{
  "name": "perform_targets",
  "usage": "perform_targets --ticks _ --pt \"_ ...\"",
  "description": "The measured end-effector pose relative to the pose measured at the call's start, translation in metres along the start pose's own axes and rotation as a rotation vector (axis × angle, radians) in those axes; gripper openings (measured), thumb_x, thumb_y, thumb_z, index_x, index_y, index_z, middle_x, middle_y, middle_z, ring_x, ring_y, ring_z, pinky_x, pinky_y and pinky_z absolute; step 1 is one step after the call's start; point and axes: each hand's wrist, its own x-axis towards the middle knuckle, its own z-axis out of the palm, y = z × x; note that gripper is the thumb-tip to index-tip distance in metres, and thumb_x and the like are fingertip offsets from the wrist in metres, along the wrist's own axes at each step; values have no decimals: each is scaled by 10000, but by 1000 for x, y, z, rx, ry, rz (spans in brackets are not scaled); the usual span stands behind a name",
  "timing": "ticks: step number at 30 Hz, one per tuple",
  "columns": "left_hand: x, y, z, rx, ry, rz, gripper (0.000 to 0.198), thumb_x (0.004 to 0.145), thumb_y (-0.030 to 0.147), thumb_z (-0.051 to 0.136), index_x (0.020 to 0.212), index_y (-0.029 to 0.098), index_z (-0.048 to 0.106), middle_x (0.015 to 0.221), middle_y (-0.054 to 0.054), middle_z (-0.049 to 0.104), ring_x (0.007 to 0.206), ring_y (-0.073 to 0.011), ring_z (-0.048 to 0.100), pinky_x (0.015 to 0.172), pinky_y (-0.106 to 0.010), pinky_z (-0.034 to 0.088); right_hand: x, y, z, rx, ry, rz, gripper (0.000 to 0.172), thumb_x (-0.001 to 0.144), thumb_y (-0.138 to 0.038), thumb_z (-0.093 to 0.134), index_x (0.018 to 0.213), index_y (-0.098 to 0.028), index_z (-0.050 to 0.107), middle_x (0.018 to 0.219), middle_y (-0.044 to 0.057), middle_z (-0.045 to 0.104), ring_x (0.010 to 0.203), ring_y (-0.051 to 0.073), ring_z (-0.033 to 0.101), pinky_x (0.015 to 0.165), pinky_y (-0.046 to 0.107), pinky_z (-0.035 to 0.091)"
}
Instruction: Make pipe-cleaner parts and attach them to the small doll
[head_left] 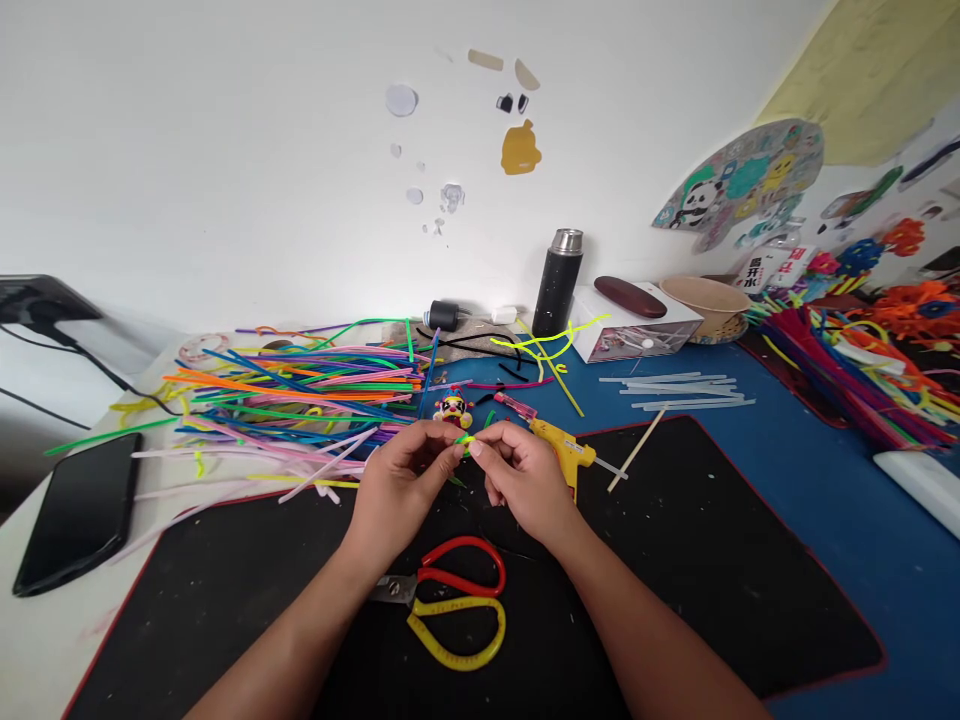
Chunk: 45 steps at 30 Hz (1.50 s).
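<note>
My left hand (409, 475) and my right hand (525, 475) meet over the black mat, fingertips pinched together. Between them is a small piece of green and yellow pipe cleaner (466, 443), mostly covered by the fingers. Just behind the fingertips stands a small colourful figurine (453, 408). A yellow hot glue gun (559, 450) lies beside my right hand, partly hidden by it. Below the hands rest scissors (457, 610) with one red and one yellow handle, their blades partly under my left forearm.
Many coloured pipe cleaners (300, 385) are heaped at the left, near a black phone (82, 510). Clear glue sticks (675, 390) and a wooden stick (636, 450) lie at the right. A black thermos (557, 285) and a white box (637, 320) stand against the wall.
</note>
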Motion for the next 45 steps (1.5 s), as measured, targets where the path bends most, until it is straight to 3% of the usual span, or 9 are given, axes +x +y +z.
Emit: perform_targets --ticks 17,25,32,36,42,45 --pt "-2 -3 -3 242 -8 132 117 966 338 691 994 250 765 915 -22 755 775 -183 695 717 -290 534 -1 1 1 -49 6 -17 171 962 -382 661 917 -218 680 542 -92 494 420 89 483 452 217 362" --pt "-2 -2 -1 244 -2 94 130 955 362 700 974 251 764 899 -29 758 768 -193 698 714 -289 532 0 1 1 -37 7 -4 189 957 -403 670 901 -223 680 541 -93 482 416 91 478 439 217 347" --pt "1 -2 -2 27 31 -38 230 885 451 772 948 231 759 885 -23 760 706 -180 700 682 -283 576 -1 -5 -1 -6 40 17 284 955 -483 658 957 -202 700 575 -66 537 436 103 495 435 223 363" --pt "4 -4 -5 -67 57 -89 312 854 516 799 936 219 747 850 -21 749 712 -185 714 700 -292 595 -22 -16 -20 -162 142 18 327 966 -520 637 947 -203 714 593 -44 535 464 120 486 469 250 400" --pt "5 -2 -5 -110 54 -63 383 820 573 813 919 211 739 846 -30 745 705 -188 696 707 -314 617 -62 -13 -73 -544 319 68 366 959 -585 632 899 -229 697 691 13 654 581 181 566 508 274 408" --pt "5 0 -5 -114 66 -51 410 800 596 816 905 207 743 851 -40 752 708 -196 704 693 -316 617 -68 -14 -84 -787 295 150 321 965 -558 622 917 -242 651 731 -3 665 658 195 607 599 285 411"
